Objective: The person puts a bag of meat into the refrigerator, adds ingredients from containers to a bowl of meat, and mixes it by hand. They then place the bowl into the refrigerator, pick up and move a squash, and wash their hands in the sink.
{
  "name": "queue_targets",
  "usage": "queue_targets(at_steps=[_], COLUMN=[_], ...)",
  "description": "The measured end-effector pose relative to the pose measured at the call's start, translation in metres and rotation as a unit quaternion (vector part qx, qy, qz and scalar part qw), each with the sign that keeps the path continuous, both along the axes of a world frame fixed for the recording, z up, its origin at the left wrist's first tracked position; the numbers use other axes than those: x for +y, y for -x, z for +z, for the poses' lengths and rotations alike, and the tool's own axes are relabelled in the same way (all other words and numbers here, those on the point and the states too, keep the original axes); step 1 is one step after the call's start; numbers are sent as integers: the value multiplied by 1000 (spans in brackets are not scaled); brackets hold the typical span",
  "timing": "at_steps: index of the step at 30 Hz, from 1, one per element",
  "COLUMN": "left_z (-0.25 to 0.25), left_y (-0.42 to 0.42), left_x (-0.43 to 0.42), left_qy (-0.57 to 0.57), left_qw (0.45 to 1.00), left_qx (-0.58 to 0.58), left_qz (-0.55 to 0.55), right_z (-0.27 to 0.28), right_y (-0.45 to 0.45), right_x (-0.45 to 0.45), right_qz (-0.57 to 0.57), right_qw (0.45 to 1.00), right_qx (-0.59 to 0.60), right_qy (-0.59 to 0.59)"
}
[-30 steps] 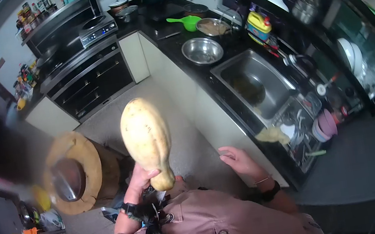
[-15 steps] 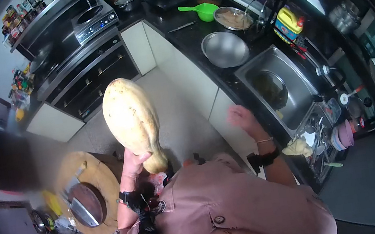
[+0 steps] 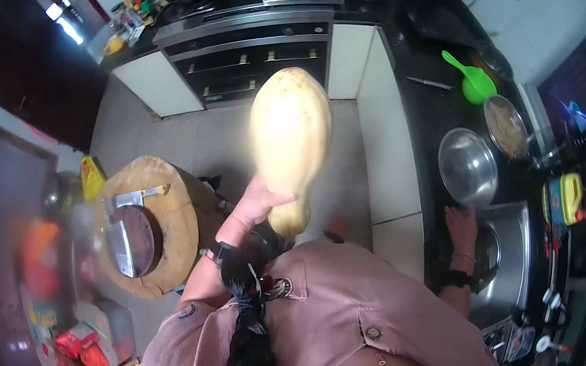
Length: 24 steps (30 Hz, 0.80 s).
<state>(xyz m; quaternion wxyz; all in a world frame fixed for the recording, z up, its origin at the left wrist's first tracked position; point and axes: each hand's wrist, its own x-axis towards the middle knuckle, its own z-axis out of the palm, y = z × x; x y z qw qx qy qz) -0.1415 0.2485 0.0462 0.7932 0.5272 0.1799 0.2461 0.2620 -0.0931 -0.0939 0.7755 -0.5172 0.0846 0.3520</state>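
Note:
A large pale-yellow squash point(image 3: 292, 129) stands almost upright in front of me, its bulbous end up and its narrow neck down. The fingers and thumb of my left hand point(image 3: 265, 199) are wrapped round that neck. Over the left corner of the steel sink point(image 3: 518, 224), my right hand point(image 3: 462, 229) reaches forward with fingers loosely apart and nothing visible in them. Its fingertips are close to the rim of a metal bowl point(image 3: 467, 167); whether they touch it or the counter I cannot tell.
At left, a round wooden chopping block point(image 3: 182, 231) bears a cleaver point(image 3: 138, 196), a dark round board point(image 3: 149, 240) and another wide blade point(image 3: 120, 248). A green ladle point(image 3: 478, 84), a knife point(image 3: 430, 82) and a second bowl point(image 3: 505, 125) lie on the black counter. The stove point(image 3: 246, 29) is ahead.
My view has turned left, bringing the stove to the middle. The squash stays in my left hand. My right hand has moved from beside the counter front to near the sink and metal bowl.

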Motion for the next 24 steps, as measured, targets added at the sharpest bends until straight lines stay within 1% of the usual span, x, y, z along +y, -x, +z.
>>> queue_targets(at_steps=[2,3,4,6,8,10,12,13,15,16,18,19,21,22,24], left_z=[4,3,1,-9,-22,-25,-27,-27,-26,-27,-30,-35,-43,-47,-53], left_y=[-16,-22,-28,-37,-45,-52,-62,-67,-75,-78,-81,-82,-89,-92,-100], left_x=[9,12,14,18,20,23,29,34,42,48,63,72,85,92,103], left_qy=[-22,-20,-11,2,54,74,149,150,162,164,163,165,176,188,193], left_qw=[999,999,999,998,996,996,988,988,986,986,986,985,982,979,974], left_qx=[21,25,24,27,19,11,-15,-14,-35,-30,-8,3,10,18,25], left_qz=[34,41,48,57,61,56,26,14,-13,-30,-40,-51,-72,-78,-111], right_z=[-6,-13,-20,-27,-25,-22,-22,-24,-25,-22,-12,-4,10,15,22], right_y=[-18,-30,-36,-37,-35,-34,-35,-36,-35,-33,-24,-18,-10,-2,20], right_x=[6,10,13,20,25,37,50,58,72,80,97,100,111,114,117], right_qz=[11,14,21,16,20,16,19,7,22,5,25,9,75,61,84], right_qw=[1000,999,999,1000,1000,999,999,1000,1000,1000,999,999,996,997,996], right_qx=[11,40,43,-17,-3,7,16,15,6,8,-4,-4,0,-1,-18], right_qy=[-14,-21,-18,-7,24,50,25,26,-6,-5,-42,-41,-44,-46,15])
